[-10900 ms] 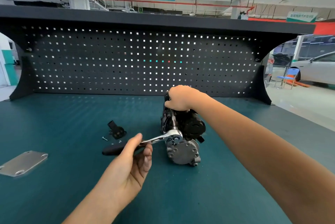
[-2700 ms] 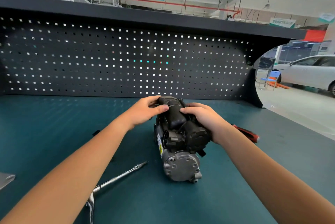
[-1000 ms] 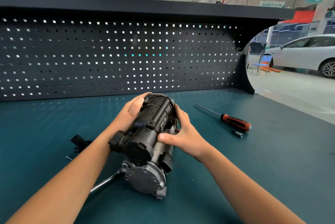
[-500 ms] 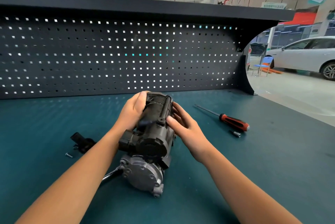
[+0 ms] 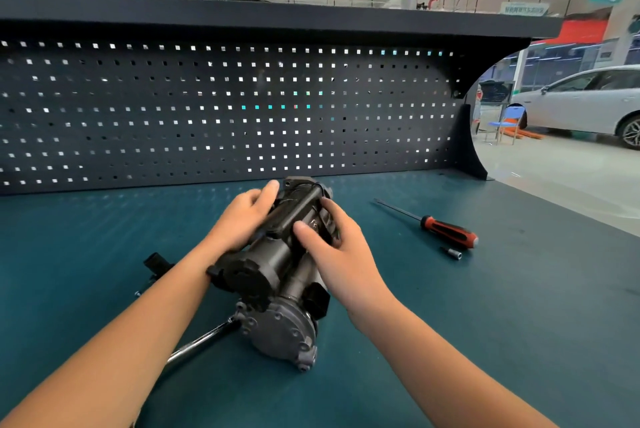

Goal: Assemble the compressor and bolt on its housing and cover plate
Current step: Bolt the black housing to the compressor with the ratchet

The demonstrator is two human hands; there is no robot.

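Fingers of the left hand (image 5: 242, 219) and right hand (image 5: 343, 254) clamp round the compressor (image 5: 273, 275) on the table (image 5: 502, 323), pegboard (image 5: 207, 116) near behind, open surface rightward up to the screwdriver (image 5: 446, 230), seemingly a ratchet handle (image 5: 201, 344) against its left side

Left forearm (image 5: 138, 327): bare; it ran from the lower left corner up and rightward to the middle.
Left hand (image 5: 242, 219): back facing up; you cupped it over the left side of the compressor (image 5: 273, 261), near its far end.
Left fingers (image 5: 268, 190): curled over the top edge, held together.
Right forearm (image 5: 433, 358): bare; it ran from the lower right, angled up and leftward.
Right hand (image 5: 346, 258): back toward you; you gripped the right flank, slightly nearer you than your left hand.
Right thumb (image 5: 304, 233): laid across the top, pointing left.
Right fingers (image 5: 329, 211): wrapped round the far side.
Hands: close together, not touching each other.
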